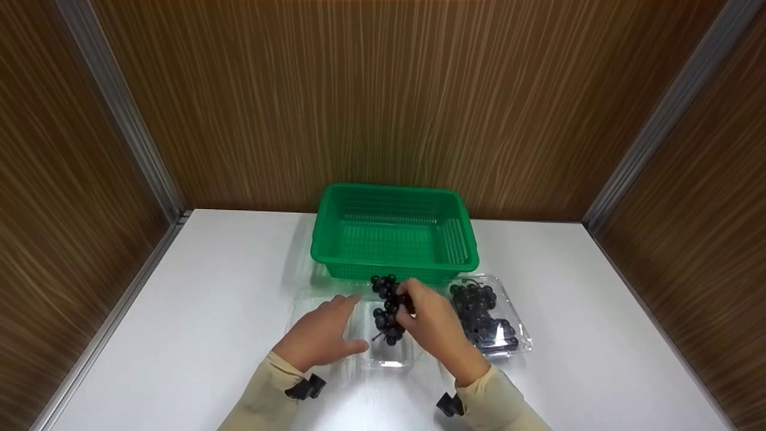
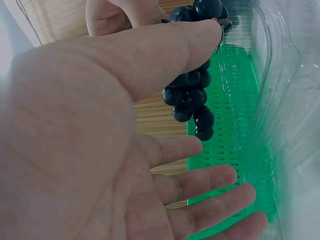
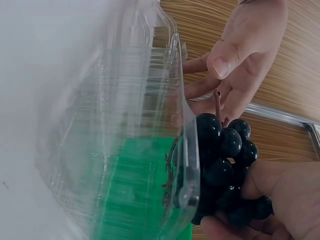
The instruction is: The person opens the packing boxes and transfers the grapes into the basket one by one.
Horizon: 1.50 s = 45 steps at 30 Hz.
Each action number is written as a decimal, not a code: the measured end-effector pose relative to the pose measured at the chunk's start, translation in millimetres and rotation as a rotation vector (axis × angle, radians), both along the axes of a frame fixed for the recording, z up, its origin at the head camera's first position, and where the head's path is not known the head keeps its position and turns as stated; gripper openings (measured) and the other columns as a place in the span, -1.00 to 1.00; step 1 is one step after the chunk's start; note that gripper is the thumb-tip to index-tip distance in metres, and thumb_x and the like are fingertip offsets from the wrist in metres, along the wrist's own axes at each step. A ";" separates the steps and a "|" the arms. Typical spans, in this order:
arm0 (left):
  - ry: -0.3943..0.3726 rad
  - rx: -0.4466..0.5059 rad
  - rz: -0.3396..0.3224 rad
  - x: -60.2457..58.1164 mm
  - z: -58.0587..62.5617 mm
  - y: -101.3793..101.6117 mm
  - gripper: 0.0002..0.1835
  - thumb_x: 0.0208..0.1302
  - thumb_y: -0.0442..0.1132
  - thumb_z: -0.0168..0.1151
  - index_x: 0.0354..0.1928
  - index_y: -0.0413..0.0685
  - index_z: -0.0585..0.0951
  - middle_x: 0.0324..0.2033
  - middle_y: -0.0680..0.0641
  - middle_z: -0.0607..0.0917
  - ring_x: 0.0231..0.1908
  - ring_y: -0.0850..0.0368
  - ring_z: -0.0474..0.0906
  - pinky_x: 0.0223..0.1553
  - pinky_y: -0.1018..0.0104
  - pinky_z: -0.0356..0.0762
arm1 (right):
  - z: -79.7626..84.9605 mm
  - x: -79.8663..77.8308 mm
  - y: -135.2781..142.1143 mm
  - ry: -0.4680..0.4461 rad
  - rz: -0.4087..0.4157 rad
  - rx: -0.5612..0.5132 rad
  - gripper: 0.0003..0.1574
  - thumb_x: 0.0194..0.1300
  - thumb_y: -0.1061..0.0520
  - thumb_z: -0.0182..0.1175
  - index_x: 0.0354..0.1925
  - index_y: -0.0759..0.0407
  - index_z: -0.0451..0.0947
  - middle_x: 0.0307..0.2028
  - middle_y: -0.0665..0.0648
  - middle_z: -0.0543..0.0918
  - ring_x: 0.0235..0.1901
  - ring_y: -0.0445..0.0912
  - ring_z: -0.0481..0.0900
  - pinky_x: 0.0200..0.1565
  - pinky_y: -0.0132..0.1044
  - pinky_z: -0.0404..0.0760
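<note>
A bunch of dark grapes (image 1: 389, 317) hangs from my right hand (image 1: 434, 326), whose thumb and fingers pinch it over a clear plastic box (image 1: 392, 361). In the right wrist view the bunch (image 3: 220, 170) is right at the rim of the clear box (image 3: 190, 165), its brown stem pointing toward my left hand. My left hand (image 1: 323, 335) is spread with straight fingers at the box's left side, holding nothing. In the left wrist view its fingers (image 2: 215, 205) extend beside the grapes (image 2: 192, 97).
Behind the hands stands a green plastic basket (image 1: 389, 239) with slotted walls. To the right, a second clear box (image 1: 514, 311) holds more dark grapes (image 1: 476, 305). Wood-patterned panels (image 1: 383, 90) enclose the white table (image 1: 598, 335) at the back and sides.
</note>
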<state>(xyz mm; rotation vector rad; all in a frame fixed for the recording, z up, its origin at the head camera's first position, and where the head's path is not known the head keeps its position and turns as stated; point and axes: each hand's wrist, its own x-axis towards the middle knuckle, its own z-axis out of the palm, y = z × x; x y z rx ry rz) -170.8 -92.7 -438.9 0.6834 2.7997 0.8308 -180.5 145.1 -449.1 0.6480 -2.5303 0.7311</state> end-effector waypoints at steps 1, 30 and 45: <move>0.002 0.003 0.000 -0.2 0.1 0.5 -0.07 0.25 0.06 0.47 0.56 -0.13 0.29 0.45 -0.34 0.38 0.42 -0.33 0.33 0.32 -0.26 0.40 | -0.1 0.1 -0.2 0.002 -0.003 0.001 -0.71 0.25 0.34 0.33 -0.10 0.11 0.52 -0.28 0.02 0.68 -0.32 -0.18 0.63 -0.28 -0.29 0.70; -0.023 0.187 0.049 -18.7 -2.2 2.5 -0.07 0.36 0.10 0.36 0.63 0.01 0.15 0.55 -0.16 0.25 0.50 -0.15 0.24 0.40 -0.19 0.32 | 29.5 -14.2 11.0 0.022 -0.060 -0.038 -0.74 0.32 0.32 0.31 -0.05 0.14 0.55 -0.20 0.07 0.69 -0.27 -0.15 0.61 -0.18 -0.26 0.72; -0.019 0.334 0.104 -29.5 14.6 13.9 -0.06 0.37 0.09 0.35 0.65 0.13 0.09 0.56 -0.13 0.21 0.49 -0.11 0.25 0.39 -0.22 0.33 | 57.3 -36.3 23.7 0.088 -0.038 -0.038 -0.72 0.34 0.33 0.29 -0.01 0.15 0.55 -0.17 0.08 0.68 -0.25 -0.15 0.61 -0.17 -0.26 0.70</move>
